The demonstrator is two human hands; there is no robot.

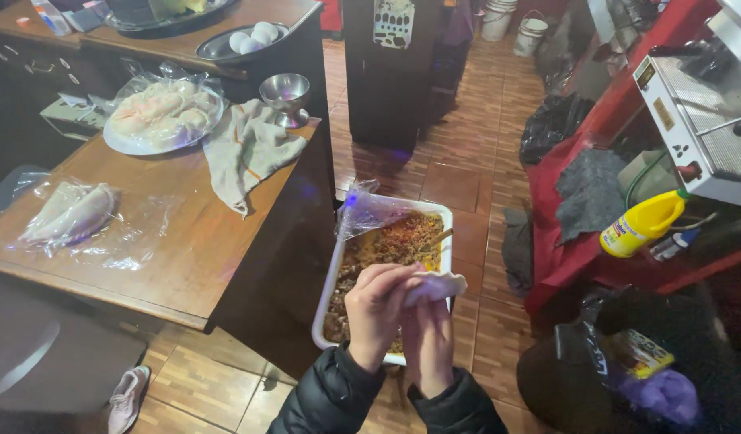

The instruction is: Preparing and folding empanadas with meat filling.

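Both hands working over white tray (332,277) of filling: left hand (376,309) pinching dough round (436,285) edge closed, right hand (428,341) cupping it underneath, catching spills over tray.

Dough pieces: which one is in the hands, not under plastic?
The pale dough piece pinched between both hands over the white filling tray. The others lie on the wooden table: the plateful and the wrapped ones.

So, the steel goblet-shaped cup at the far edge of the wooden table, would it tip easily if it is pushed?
Probably yes: the steel cup has a wide bowl on a narrow stem, so it looks top-heavy. It seems empty, so likely light. The cloth beside it might snag its base. Both hands are away, holding dough over the tray.
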